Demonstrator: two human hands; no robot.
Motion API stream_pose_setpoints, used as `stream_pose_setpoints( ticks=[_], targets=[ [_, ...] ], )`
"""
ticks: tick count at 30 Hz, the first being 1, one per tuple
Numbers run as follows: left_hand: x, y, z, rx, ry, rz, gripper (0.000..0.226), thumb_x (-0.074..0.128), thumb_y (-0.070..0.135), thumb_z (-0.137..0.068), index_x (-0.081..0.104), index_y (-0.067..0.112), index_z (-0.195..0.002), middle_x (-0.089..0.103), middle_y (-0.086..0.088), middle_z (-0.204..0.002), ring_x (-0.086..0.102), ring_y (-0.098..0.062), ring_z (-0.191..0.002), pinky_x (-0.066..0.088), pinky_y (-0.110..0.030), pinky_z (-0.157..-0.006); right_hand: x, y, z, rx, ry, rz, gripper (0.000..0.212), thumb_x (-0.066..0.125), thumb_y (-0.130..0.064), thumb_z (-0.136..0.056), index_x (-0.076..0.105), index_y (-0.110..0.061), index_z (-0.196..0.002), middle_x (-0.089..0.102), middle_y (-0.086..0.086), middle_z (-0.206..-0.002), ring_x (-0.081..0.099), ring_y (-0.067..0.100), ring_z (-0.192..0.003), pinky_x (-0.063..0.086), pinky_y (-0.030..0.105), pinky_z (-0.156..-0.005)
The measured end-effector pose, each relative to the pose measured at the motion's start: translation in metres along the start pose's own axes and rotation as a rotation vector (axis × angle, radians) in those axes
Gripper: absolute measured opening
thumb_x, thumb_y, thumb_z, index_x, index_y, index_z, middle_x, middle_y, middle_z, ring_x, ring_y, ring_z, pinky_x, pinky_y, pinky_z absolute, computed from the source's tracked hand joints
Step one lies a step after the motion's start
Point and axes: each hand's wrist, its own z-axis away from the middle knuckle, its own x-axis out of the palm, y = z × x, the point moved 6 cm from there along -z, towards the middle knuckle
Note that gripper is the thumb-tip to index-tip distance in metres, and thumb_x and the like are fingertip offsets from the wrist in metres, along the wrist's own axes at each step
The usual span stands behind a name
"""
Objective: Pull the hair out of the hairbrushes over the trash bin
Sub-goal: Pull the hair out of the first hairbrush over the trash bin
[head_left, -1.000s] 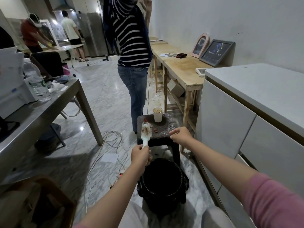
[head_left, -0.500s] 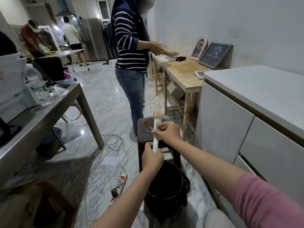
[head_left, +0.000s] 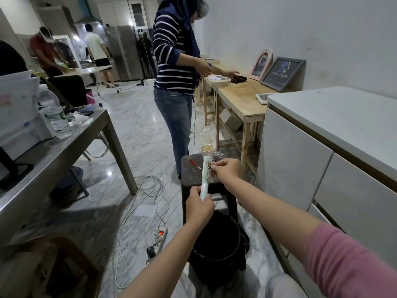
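Note:
A pale mint hairbrush (head_left: 206,168) stands upright in front of me, bristles facing right. My left hand (head_left: 198,206) grips its handle from below. At the bristles, the fingertips of my right hand (head_left: 226,169) are pinched together; whether hair is caught between them is too small to tell. The black trash bin (head_left: 217,248) sits on the floor just under and nearer to me than both hands. Behind the brush stands a dark woven stool (head_left: 191,173).
On the stool lie a red-handled tool (head_left: 194,163) and a paper cup (head_left: 207,149). A person in a striped top (head_left: 175,67) stands just beyond it. White cabinets (head_left: 322,168) at right, steel table (head_left: 53,155) at left, cables and a power strip (head_left: 158,238) on the floor.
The brush turned from bristles facing me to side-on. My right hand came from the stool's edge to the bristles and now pinches at them. The standing person lowered the arms to the wooden table.

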Motion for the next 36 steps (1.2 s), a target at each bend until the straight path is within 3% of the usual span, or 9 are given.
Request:
stream_pose_setpoints(
  ticks=[3,6,11,14,19,22,29,33,36],
  targets=[
    [0.0,-0.004,-0.003,-0.086,-0.002,0.081,0.007,0.05,0.018,-0.092,0.05,0.017,-0.099,0.057,-0.005,-0.089,0.055,-0.019,-0.065,0.042,-0.025,-0.044,0.0,0.003,0.003,0.028,-0.016,-0.042,0.018,0.075,-0.004,-0.077,0.069,-0.014,-0.063,0.073,0.009,-0.072,0.072,0.023,-0.07,0.062,0.042,-0.073],
    [0.004,-0.009,-0.007,-0.192,-0.008,0.17,0.008,0.049,0.019,-0.092,0.05,0.016,-0.1,0.057,-0.009,-0.093,0.055,-0.023,-0.071,0.041,-0.025,-0.044,0.002,0.003,0.009,0.015,-0.063,-0.047,0.018,0.075,-0.003,-0.078,0.068,-0.013,-0.064,0.073,0.01,-0.072,0.072,0.023,-0.067,0.062,0.039,-0.07],
    [0.004,-0.01,-0.012,-0.256,-0.037,0.276,0.014,0.049,0.017,-0.093,0.052,0.012,-0.106,0.055,-0.01,-0.084,0.049,-0.018,-0.057,0.039,-0.024,-0.043,0.003,0.007,0.019,0.047,-0.234,-0.158,0.01,0.067,0.002,-0.084,0.064,-0.002,-0.076,0.065,0.011,-0.071,0.061,0.016,-0.057,0.056,0.02,-0.051],
    [0.005,-0.008,-0.013,-0.305,-0.051,0.321,0.012,0.048,0.014,-0.093,0.054,0.008,-0.102,0.054,-0.008,-0.078,0.046,-0.016,-0.052,0.038,-0.024,-0.043,-0.004,0.007,0.022,0.094,-0.283,-0.252,0.01,0.064,0.004,-0.086,0.063,0.0,-0.077,0.063,0.013,-0.071,0.06,0.017,-0.058,0.056,0.02,-0.051],
    [0.005,-0.006,-0.016,-0.38,-0.047,0.436,0.016,0.044,0.005,-0.091,0.05,0.008,-0.077,0.048,-0.008,-0.069,0.037,-0.015,-0.044,0.033,-0.021,-0.042,-0.011,0.009,0.033,0.134,-0.395,-0.324,0.008,0.063,0.004,-0.086,0.064,0.001,-0.079,0.062,0.012,-0.072,0.063,0.009,-0.049,0.057,0.02,-0.052],
    [0.01,-0.002,-0.018,-0.401,-0.053,0.463,0.02,0.042,0.005,-0.093,0.05,0.008,-0.074,0.048,-0.007,-0.069,0.036,-0.015,-0.045,0.033,-0.02,-0.041,-0.02,0.01,0.038,0.184,-0.388,-0.469,0.009,0.059,0.004,-0.088,0.062,0.001,-0.08,0.06,0.012,-0.073,0.062,0.007,-0.048,0.057,0.019,-0.052],
    [-0.016,-0.042,-0.034,-0.583,0.101,0.572,0.023,0.037,0.003,-0.093,0.046,0.005,-0.072,0.044,-0.007,-0.063,0.034,-0.015,-0.046,0.034,-0.017,-0.035,-0.052,-0.009,0.047,0.222,-0.405,-0.793,0.015,0.053,0.001,-0.092,0.061,-0.003,-0.08,0.063,0.003,-0.057,0.061,0.006,-0.046,0.053,0.015,-0.045],
    [-0.031,-0.064,-0.036,-0.63,0.168,0.581,0.013,0.04,0.003,-0.09,0.052,0.001,-0.09,0.047,-0.009,-0.068,0.04,-0.017,-0.053,0.038,-0.027,-0.045,-0.064,-0.005,0.035,0.254,-0.322,-0.846,0.012,0.055,-0.001,-0.091,0.062,-0.005,-0.082,0.065,0.001,-0.054,0.063,0.005,-0.047,0.053,0.016,-0.044],
    [-0.04,-0.079,-0.041,-0.639,0.238,0.577,0.034,0.042,0.003,-0.087,0.058,-0.004,-0.117,0.048,-0.011,-0.066,0.043,-0.019,-0.052,0.039,-0.026,-0.044,-0.063,0.005,0.025,0.274,-0.275,-0.773,0.007,0.06,-0.003,-0.089,0.064,-0.005,-0.084,0.066,0.002,-0.063,0.061,0.004,-0.047,0.054,0.017,-0.044]
  ],
)
